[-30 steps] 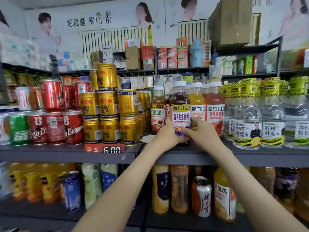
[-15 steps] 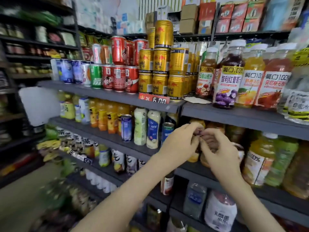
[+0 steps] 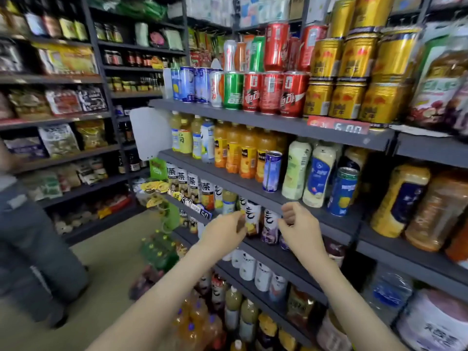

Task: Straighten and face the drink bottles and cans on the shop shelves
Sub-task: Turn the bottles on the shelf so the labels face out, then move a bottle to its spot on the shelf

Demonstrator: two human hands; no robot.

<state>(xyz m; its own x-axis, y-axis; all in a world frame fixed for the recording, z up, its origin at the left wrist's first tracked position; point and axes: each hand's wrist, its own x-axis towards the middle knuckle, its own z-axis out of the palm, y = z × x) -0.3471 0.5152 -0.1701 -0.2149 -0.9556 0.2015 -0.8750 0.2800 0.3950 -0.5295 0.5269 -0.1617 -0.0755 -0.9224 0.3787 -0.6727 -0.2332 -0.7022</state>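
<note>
My left hand (image 3: 224,230) reaches to the left side of a white-and-yellow labelled bottle (image 3: 253,219) on the third shelf down; blur hides whether it grips it. My right hand (image 3: 297,226) hovers in front of the shelf edge beside a purple-labelled bottle (image 3: 269,226), fingers curled, holding nothing. The shelf above carries orange juice bottles (image 3: 243,153), a blue can (image 3: 272,171) and pale milky bottles (image 3: 296,171). The top shelf has red cans (image 3: 272,93), a green can (image 3: 233,91) and stacked gold cans (image 3: 347,100).
A person in grey trousers (image 3: 33,236) stands in the aisle at the left. Shrink-wrapped bottle packs (image 3: 159,252) sit on the floor at the shelf's foot. Snack shelves (image 3: 63,102) line the far left. A red price tag (image 3: 339,125) hangs on the top shelf edge.
My view has swung left and down. Both hands left the dark juice bottle on the top shelf, dropped to the third shelf, and have moved apart.
</note>
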